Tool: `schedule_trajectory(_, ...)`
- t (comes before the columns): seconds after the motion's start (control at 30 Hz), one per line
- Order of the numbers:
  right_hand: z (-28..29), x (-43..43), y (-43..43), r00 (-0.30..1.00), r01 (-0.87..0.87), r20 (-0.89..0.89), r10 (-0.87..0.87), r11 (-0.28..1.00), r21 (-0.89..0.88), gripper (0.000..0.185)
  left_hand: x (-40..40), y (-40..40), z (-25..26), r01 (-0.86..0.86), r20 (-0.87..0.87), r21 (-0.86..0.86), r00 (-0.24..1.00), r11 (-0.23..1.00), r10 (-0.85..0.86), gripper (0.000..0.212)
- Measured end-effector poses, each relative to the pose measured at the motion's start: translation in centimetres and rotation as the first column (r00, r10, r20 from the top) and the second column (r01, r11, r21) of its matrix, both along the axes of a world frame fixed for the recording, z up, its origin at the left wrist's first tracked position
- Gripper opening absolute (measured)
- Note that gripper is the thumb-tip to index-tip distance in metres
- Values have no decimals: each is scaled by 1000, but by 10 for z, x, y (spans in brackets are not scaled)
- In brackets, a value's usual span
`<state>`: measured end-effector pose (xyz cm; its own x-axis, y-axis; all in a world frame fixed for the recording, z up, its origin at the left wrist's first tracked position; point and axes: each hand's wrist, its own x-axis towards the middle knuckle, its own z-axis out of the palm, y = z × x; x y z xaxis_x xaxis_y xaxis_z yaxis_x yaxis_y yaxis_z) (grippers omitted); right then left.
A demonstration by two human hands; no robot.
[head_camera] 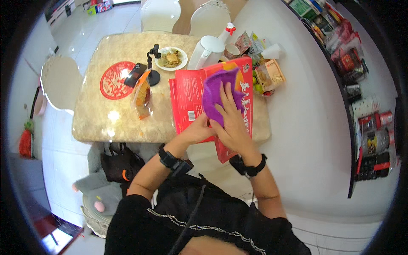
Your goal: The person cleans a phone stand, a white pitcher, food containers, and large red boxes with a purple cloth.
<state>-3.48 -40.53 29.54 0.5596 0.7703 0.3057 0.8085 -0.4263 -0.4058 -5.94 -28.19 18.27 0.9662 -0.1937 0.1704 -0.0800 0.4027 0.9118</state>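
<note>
A purple cloth (212, 91) lies spread against the printed face of a red cardboard gift box (247, 105). My right hand (230, 127) presses flat on the cloth, fingers apart and pointing away from me. My left hand (201, 129) grips the box's near left edge, its thumb close to my right hand; its other fingers are partly hidden. The box is tilted over another red box part (188, 105) that bears writing and a printed code. One red corner sticks out past the table's near edge.
On the marbled table (127, 130) stand a white electric kettle (208, 51), a plate of food (181, 63), a phone stand (154, 76), a phone (135, 75) and a bread bag (142, 98). A fruit basket (264, 78) sits right of the box. A black-edged shelf (346, 105) lines the right wall.
</note>
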Motion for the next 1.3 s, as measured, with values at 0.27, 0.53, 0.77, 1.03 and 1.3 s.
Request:
schedule_trajectory(0.27,43,48,28,957,-29,289,20,999,26,37,-1,3,-6,64,-80,-105,994,992,-73,53)
schedule_trajectory(0.53,35,73,18,945,50,320,-65,997,53,37,-4,3,8,-16,-128,-63,992,998,7,48)
schedule_trajectory(0.77,24,124,-34,939,248,168,-299,931,268,32,-1,4,3,19,-153,-46,988,999,-26,55)
schedule_trajectory(1.03,9,113,-59,717,566,-645,-264,760,319,48,6,19,16,-42,-101,-140,995,989,28,51)
schedule_trajectory(1.3,44,96,-37,876,398,-381,-297,891,220,47,13,15,8,-12,-95,-119,995,993,1,48)
